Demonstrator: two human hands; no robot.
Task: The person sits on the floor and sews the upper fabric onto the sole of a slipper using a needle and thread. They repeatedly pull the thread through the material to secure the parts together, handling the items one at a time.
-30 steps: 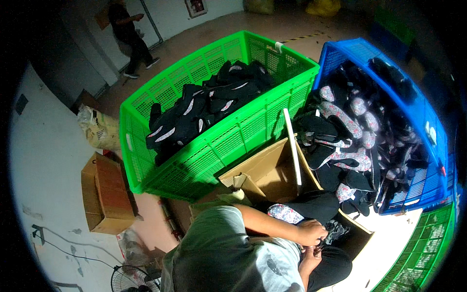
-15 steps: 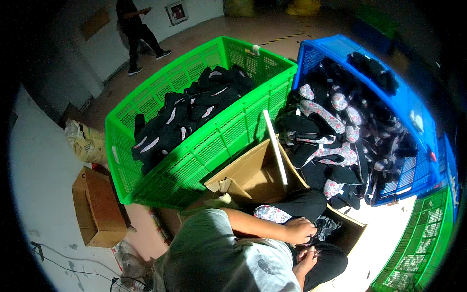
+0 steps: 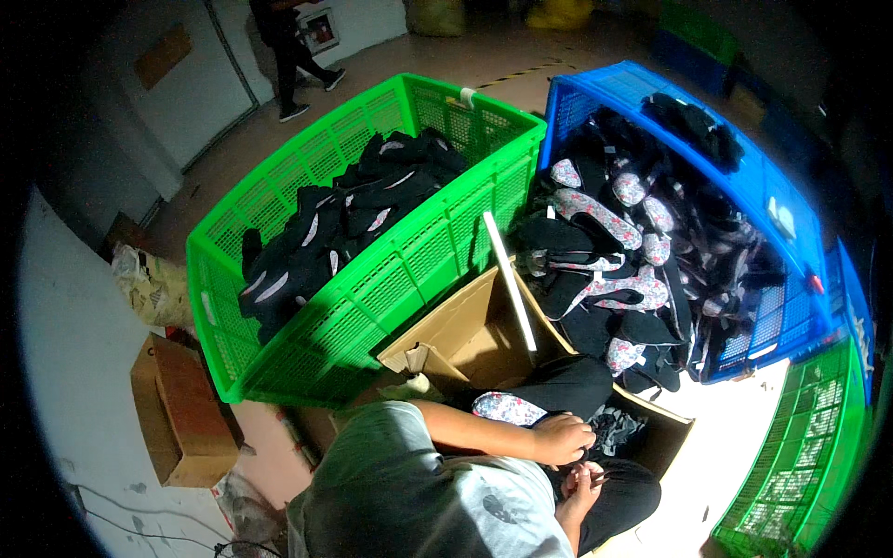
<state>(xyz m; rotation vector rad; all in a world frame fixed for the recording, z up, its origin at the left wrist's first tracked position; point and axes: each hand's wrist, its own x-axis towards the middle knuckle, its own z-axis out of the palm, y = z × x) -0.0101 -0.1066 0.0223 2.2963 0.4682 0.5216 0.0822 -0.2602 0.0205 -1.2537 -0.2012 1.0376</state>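
My left hand (image 3: 562,439) is closed over my lap, its fingers pinched on a small black piece (image 3: 587,455) that is mostly hidden. My right hand (image 3: 581,484) sits just below with curled fingers, close to the same piece; whether it grips it is hard to see. By my left forearm lies a black fabric piece with floral lining (image 3: 507,407), shaped like a shoe upper. Past my hands, dark crumpled material (image 3: 619,430) rests in an open cardboard box (image 3: 672,430).
A green crate (image 3: 372,316) holds several black fabric pieces (image 3: 349,209). The blue crate (image 3: 781,200) is heaped with floral-lined ones (image 3: 637,290). A white stick (image 3: 510,279) leans in another cardboard box (image 3: 456,321). A green crate (image 3: 791,456) stands right; a person (image 3: 293,56) is far off.
The view has shifted slightly, so the crates sit a little further left. The far person has moved right along the wall. My hands stay together over my lap.
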